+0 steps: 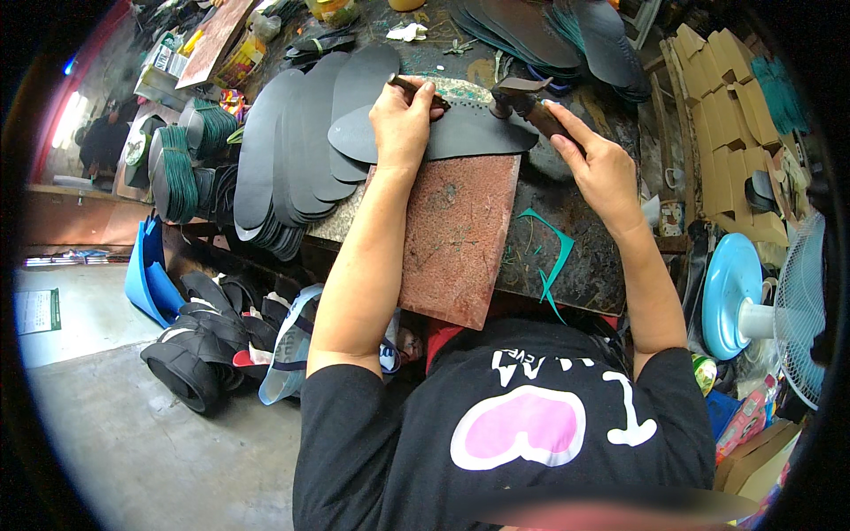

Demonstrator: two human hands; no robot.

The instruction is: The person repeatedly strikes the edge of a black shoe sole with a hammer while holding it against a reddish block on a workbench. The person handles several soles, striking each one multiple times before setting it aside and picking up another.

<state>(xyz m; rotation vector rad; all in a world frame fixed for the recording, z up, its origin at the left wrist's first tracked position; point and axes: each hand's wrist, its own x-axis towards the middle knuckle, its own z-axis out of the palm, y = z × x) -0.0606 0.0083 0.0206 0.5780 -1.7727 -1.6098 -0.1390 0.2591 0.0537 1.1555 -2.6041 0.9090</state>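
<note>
Black rubber sole (460, 133) pinned on the reddish slab (456, 234) at the workbench's near edge.
Left hand (403, 119) grips a punch (416, 88); right hand (598, 159) clenches a hammer (522, 96); folded tan cartons (722, 106) stack along the right edge.

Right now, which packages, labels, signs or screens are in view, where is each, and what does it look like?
Paper sign: on the floor at far left, rectangular, white and green.
Flattened cardboard boxes: stacked at upper right, plain brown.
Small packages: upper left on the bench, boxy, white and yellow, details too small to tell.
Colourful carton: lower right below the fan, pink and red.
No screens.
</note>
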